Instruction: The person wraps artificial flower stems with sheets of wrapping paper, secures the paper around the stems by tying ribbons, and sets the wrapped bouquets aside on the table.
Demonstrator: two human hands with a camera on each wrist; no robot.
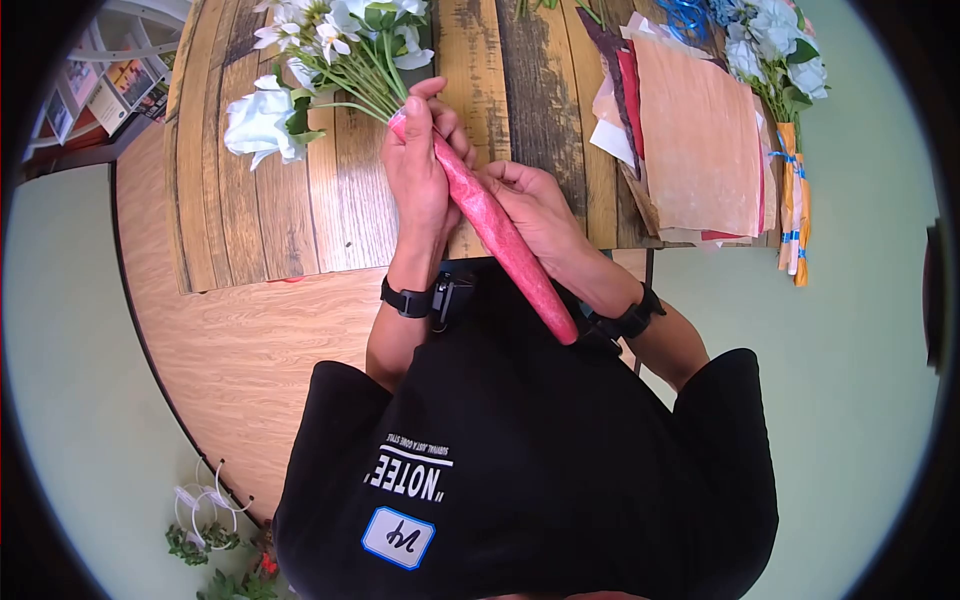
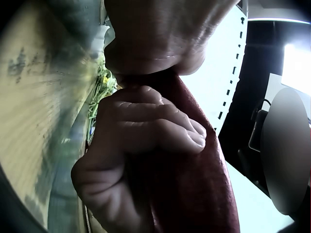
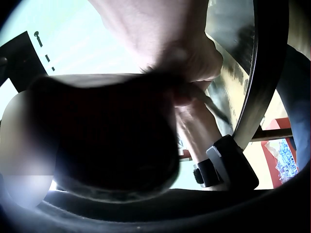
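A bunch of white artificial flowers (image 1: 300, 60) lies over the dark plank board (image 1: 270, 220), its green stems running into a long rolled red paper wrap (image 1: 505, 245). My left hand (image 1: 425, 125) grips the top of the wrap where the stems enter. My right hand (image 1: 512, 192) holds the wrap just below, fingers curled under it. The wrap's lower end reaches past my right wrist. In the left wrist view, fingers (image 2: 150, 128) curl round the red wrap (image 2: 194, 194). The right wrist view is mostly filled by the dark wrap (image 3: 102, 145).
A stack of tan, pink and red paper sheets (image 1: 700, 140) lies at the right of the board. Beside it is a blue-white bouquet (image 1: 775, 45) in an orange wrap (image 1: 792, 210). The board sits on a round light wood table (image 1: 240, 350). Greenery (image 1: 210, 545) lies on the floor.
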